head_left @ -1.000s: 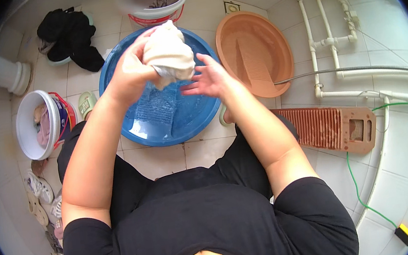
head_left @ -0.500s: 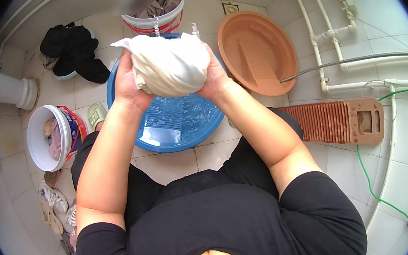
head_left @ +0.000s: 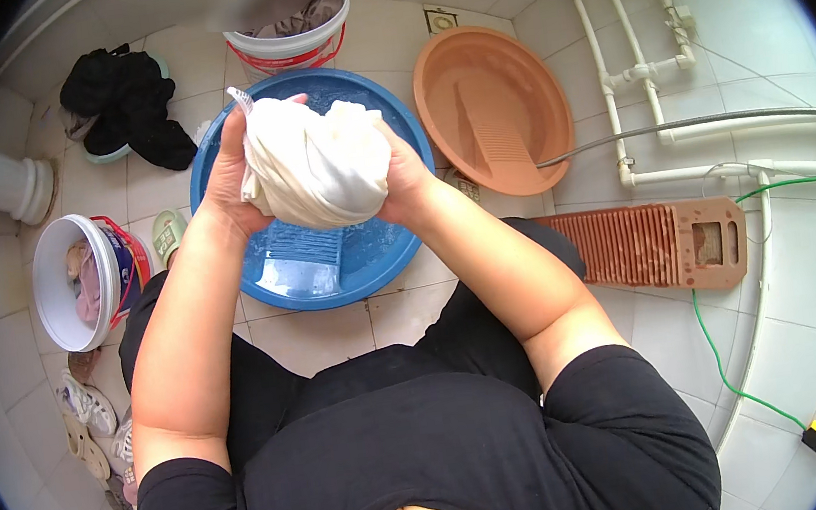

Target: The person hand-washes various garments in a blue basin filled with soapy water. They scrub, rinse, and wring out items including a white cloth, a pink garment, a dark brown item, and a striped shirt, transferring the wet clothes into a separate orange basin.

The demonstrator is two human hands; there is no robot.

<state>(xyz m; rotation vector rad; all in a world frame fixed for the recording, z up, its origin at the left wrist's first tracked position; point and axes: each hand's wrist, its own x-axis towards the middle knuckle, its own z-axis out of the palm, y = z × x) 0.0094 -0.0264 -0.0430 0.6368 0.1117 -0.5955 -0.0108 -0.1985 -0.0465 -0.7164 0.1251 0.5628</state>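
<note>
Head: orange basin (head_left: 530, 105) beside blue basin (head_left: 380, 258)

Below the cloth (head_left: 318, 170) lies a basin (head_left: 374, 269), a bucket (head_left: 299, 48) behind it, a washboard (head_left: 619, 248) at right.

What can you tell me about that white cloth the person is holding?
The white cloth looks like soft fabric, bunched into a thick bundle with twisted folds running across it and a grey-blue tint at its lower right. A narrow end sticks up at its upper left. It is held up between the left hand and right hand, over the blue basin. What item it is, I can't tell.
</note>
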